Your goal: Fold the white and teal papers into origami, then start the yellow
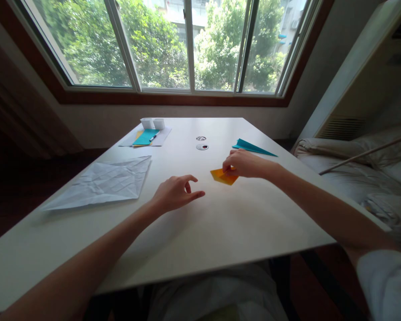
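On the table (pixel 254 214), right hand (pixel 245 163) fingers pinch the orange paper (pixel 224 177)'s upper edge.

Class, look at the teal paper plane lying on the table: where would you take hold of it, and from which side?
Probably the wide rear end of the teal paper plane, pinched from above. It lies flat on the table, its point tapering to the right, too thin to grip. The right hand, pinching the orange folded paper, is nearest.

**Hands at a folded orange paper**

The right hand (pixel 245 163) pinches the orange paper (pixel 223 176) lying on the white counter (pixel 220 223). The left hand (pixel 173 194) hovers just beside it, fingers (pixel 195 195) loosely curled. A teal paper plane (pixel 252 147) lies behind; a creased white sheet (pixel 103 183) lies left.
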`<state>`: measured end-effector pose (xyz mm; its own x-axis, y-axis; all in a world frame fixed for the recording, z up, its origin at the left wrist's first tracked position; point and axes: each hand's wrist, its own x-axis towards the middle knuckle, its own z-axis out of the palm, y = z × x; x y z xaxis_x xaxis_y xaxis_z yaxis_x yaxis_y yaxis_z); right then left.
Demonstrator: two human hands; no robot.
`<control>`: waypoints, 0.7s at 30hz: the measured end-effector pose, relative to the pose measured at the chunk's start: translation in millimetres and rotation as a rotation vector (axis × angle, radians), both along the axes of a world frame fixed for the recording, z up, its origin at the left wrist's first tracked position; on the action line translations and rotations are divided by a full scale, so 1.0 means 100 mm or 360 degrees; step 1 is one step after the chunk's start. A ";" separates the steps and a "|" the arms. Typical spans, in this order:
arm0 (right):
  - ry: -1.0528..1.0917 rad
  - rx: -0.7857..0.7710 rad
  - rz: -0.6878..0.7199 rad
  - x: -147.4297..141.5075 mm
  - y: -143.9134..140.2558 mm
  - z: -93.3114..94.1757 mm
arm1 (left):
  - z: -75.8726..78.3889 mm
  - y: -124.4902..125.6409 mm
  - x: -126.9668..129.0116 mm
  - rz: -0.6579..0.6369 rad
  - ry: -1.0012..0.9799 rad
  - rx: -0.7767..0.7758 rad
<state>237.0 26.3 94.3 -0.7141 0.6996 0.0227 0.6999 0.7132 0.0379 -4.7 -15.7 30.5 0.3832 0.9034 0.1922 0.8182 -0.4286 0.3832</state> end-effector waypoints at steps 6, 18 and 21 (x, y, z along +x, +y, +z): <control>-0.0214 0.0081 -0.0647 0.76 0.66 -0.01 | -0.04 0.04 -0.02 0.0047 0.0084 0.0021; -0.0252 0.0113 -0.0940 1.32 1.14 -0.40 | -0.06 0.11 -0.04 0.0058 0.0143 0.0039; -0.0229 0.0085 -0.0960 1.36 1.18 -0.43 | -0.05 0.11 -0.03 0.0056 0.0153 0.0035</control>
<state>373.4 144.3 51.4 -0.1918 0.9814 0.0019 0.9642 0.1881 0.1868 -8.0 -5.1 25.3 0.3688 0.9127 0.1757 0.8655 -0.4062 0.2931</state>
